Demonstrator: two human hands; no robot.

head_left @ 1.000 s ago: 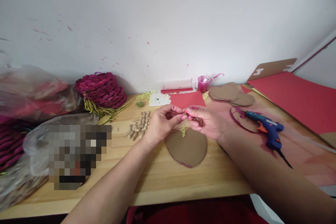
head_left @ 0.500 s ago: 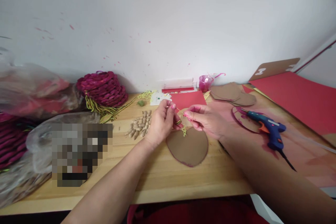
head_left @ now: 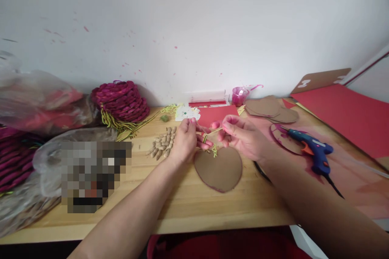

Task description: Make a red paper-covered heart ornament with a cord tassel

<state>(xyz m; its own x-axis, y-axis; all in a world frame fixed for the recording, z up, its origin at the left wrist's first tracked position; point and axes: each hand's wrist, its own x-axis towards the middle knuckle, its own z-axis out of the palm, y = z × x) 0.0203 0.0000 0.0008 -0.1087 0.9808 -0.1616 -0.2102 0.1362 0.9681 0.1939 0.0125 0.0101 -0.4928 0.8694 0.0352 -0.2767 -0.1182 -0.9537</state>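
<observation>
A thin yellowish yarn (head_left: 216, 130) stretches between my two hands above the table. My left hand (head_left: 184, 139) is closed on one part of it, and a dark green bit of yarn shows by its lower fingers. My right hand (head_left: 244, 136) pinches the other part between thumb and forefinger. Below them lies a heart-shaped piece of brown cardboard (head_left: 217, 174) with a magenta-stained edge. A short curly yellow-green end of yarn hangs over the top of the cardboard. My fingertips carry pink stains.
Peanuts (head_left: 162, 143) lie left of my hands. Behind them are a magenta yarn bundle (head_left: 121, 101), red paper (head_left: 217, 114) and a pink-stained cup (head_left: 240, 96). At right are a blue glue gun (head_left: 319, 151) and stacked cardboard pieces (head_left: 263, 106). Plastic bags (head_left: 39, 97) fill the left.
My right hand has drawn a little away to the right, and its fingers have spread more. The yarn between my hands now shows longer.
</observation>
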